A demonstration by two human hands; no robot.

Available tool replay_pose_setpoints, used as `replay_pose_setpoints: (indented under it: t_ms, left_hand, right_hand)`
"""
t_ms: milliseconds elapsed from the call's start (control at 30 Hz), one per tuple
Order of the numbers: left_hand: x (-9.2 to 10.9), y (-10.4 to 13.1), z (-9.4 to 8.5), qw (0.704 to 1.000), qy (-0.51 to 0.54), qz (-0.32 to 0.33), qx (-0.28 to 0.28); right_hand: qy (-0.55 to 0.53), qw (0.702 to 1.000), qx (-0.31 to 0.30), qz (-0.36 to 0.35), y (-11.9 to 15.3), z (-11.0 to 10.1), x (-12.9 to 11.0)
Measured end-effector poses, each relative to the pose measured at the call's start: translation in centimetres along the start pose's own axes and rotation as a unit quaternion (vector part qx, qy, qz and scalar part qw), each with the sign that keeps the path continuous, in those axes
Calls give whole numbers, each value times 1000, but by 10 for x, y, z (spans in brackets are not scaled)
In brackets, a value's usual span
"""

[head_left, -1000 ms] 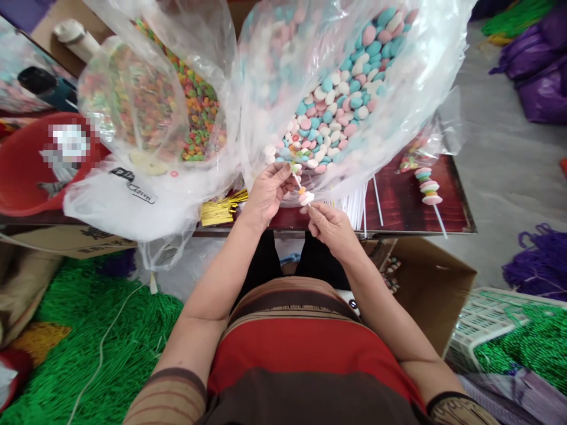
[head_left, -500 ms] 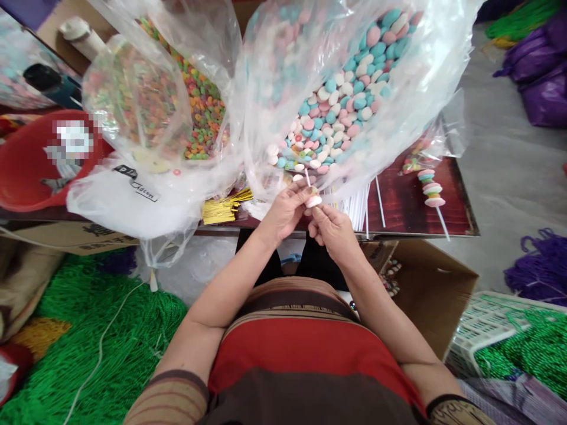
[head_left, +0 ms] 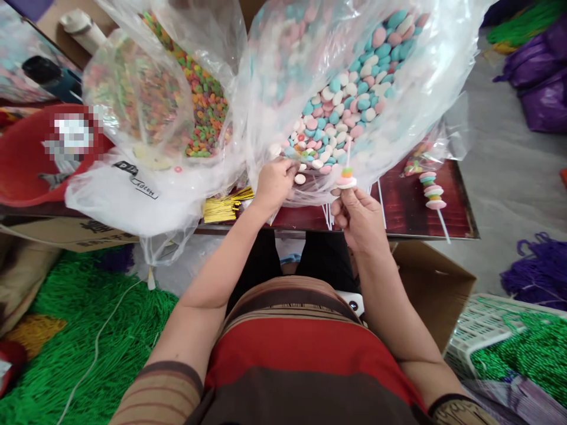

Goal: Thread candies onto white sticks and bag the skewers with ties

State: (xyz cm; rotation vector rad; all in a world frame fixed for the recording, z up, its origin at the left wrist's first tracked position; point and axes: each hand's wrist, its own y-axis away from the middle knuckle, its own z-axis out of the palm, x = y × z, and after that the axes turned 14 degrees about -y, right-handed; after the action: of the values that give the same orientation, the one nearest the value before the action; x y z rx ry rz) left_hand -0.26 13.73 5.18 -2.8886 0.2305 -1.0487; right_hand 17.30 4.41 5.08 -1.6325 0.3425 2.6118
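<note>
My right hand (head_left: 362, 217) pinches a white stick (head_left: 349, 152) near the table's front edge. Threaded on the stick are an orange-and-green ring piece (head_left: 346, 172) and flat round candy-like discs (head_left: 346, 182), pink above white. My left hand (head_left: 275, 183) reaches to the front lip of a clear bag, its fingers bent, somewhat apart and slightly blurred. Beside those fingertips are loose pink, white and blue discs (head_left: 325, 124) with a few small rings among them. One white disc (head_left: 300, 179) lies just right of the fingers.
A finished-looking skewer (head_left: 433, 192) rests on the dark red table (head_left: 458, 206) at right. Left are a bag of colourful rings (head_left: 204, 118), yellow ties (head_left: 220, 209) and a red basin (head_left: 22, 159). Loose white sticks (head_left: 328, 215) lie between my hands. Below right stands a cardboard box (head_left: 436, 289).
My hands have parted. The right one has carried the threaded stick rightward and holds it upright; the left has let go of it and moved left and up to the bag's lip.
</note>
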Motion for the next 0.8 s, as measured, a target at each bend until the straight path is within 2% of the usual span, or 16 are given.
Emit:
replay_pose_setpoints:
  t_ms: [67,133,233,367,467,600,800]
  left_hand:
    - [-2,-12,4,989,-135,9,-58]
    - [-1,-18,10,966,-232,2,-115]
    - [4,-18,14,938,-309,1,-155]
    - [4,-6,12,931,-325,42,-161]
    - [-1,4,12,936,-315,71,-142]
    - [-11,12,19,945,-292,104,-100]
    - [-16,13,29,954,-263,116,-81]
  right_hand:
    - [43,999,3,-27,-9,6,0]
    - [113,991,10,-74,-23,12,2]
    - [223,964,22,-146,-53,17,3]
    - [372,912,55,-166,-89,9,5]
    - [457,875,50,-152,-101,1,11]
    - [516,843,28,-148,-97,-1,21]
    - [544,821,-20,-171,-82,-2,27]
